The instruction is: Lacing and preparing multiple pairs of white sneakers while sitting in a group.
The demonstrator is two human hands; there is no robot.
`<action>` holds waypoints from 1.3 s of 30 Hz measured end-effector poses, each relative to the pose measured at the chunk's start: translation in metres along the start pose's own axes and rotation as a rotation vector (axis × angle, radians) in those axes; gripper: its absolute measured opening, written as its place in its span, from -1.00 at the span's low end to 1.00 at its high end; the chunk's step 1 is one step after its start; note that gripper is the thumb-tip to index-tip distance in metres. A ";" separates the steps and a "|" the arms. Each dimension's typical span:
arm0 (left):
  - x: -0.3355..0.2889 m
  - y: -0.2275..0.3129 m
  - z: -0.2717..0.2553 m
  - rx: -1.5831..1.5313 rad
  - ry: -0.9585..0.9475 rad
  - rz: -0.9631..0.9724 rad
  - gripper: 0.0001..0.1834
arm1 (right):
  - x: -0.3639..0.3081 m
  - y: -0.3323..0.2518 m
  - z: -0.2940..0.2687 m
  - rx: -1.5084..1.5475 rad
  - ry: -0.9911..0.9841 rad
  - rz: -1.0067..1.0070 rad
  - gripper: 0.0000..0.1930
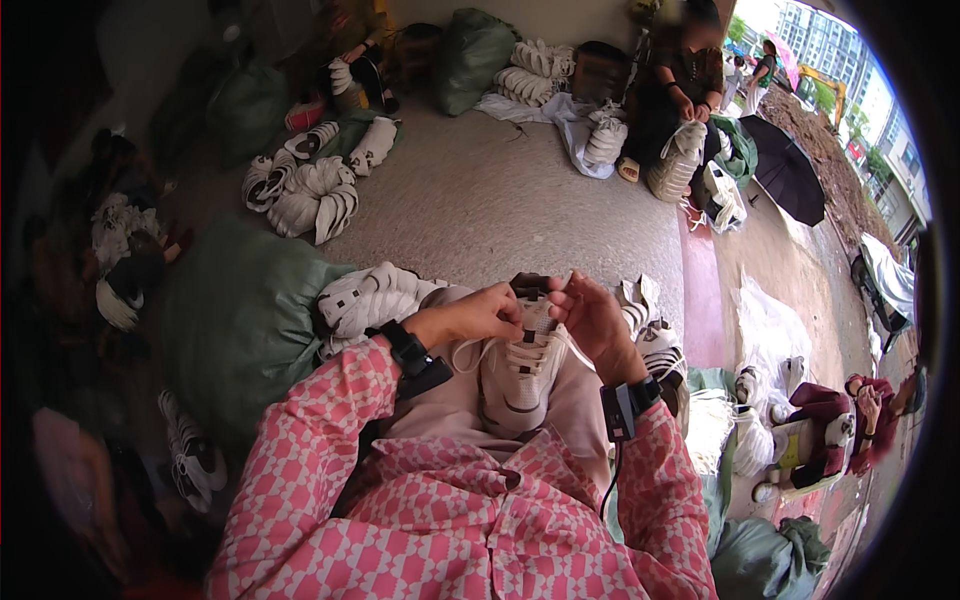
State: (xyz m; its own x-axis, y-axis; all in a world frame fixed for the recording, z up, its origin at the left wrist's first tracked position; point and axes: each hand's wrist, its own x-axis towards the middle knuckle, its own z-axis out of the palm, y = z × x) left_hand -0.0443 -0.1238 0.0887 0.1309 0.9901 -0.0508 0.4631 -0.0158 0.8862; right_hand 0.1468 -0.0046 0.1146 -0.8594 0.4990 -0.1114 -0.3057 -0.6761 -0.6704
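Head view: I see a white sneaker (522, 368) resting on the lap, toe toward the body, tongue end up between both hands. Left hand (478, 316) has its grip closed, fingertips pinching the sneaker's upper edge at the tongue. Right hand (592, 318) also has its grip closed on the same top edge from the other side, fingers curled over it. A white lace (466, 352) loops loosely down from the left side of the shoe. Each wrist carries a black band. Just left of the lap lies a bundle of white shoes (368, 298) against a green sack (240, 320). A seated person (688, 70) works on shoes across the concrete floor (500, 200).
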 end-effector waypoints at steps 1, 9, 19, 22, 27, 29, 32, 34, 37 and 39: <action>0.003 0.009 -0.001 -0.027 -0.046 -0.048 -0.77 | 0.005 -0.002 -0.027 0.090 -0.011 -0.067 -0.80; 0.006 0.015 -0.016 -0.015 -0.260 -0.119 -0.73 | -0.024 -0.090 -0.149 0.532 0.248 -0.410 -0.86; 0.005 0.014 -0.011 0.117 -0.169 -0.028 -0.74 | -0.061 -0.100 -0.150 0.460 0.481 -0.567 -0.89; 0.005 0.012 -0.011 0.103 -0.092 -0.054 -0.77 | -0.066 -0.100 -0.147 0.375 0.529 -0.606 -0.67; 0.006 0.010 -0.011 0.080 -0.074 0.004 -0.80 | -0.086 -0.112 -0.143 0.298 0.458 -0.624 -0.62; 0.011 0.009 -0.010 0.116 -0.091 0.032 -0.80 | -0.092 -0.112 -0.162 0.199 0.291 -0.559 -0.56; -0.003 -0.002 -0.018 0.094 -0.046 0.005 -0.80 | -0.086 -0.099 -0.079 -0.096 0.439 -0.430 -0.54; 0.004 0.001 -0.015 0.111 -0.066 0.073 -0.80 | -0.089 -0.087 -0.092 -0.675 0.630 -0.507 -0.57; -0.008 0.008 -0.001 0.076 0.060 0.079 -0.80 | -0.079 -0.046 -0.098 -1.337 0.583 -0.618 -0.71; -0.022 0.011 0.002 0.069 0.131 0.057 -0.79 | -0.076 -0.018 -0.065 -1.434 0.314 -0.279 -0.77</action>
State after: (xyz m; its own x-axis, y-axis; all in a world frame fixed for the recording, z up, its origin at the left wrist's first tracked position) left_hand -0.0406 -0.1459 0.0990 0.0455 0.9970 0.0631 0.5178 -0.0776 0.8520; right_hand 0.2443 0.0049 0.0880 -0.6649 0.7382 0.1137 0.3714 0.4589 -0.8072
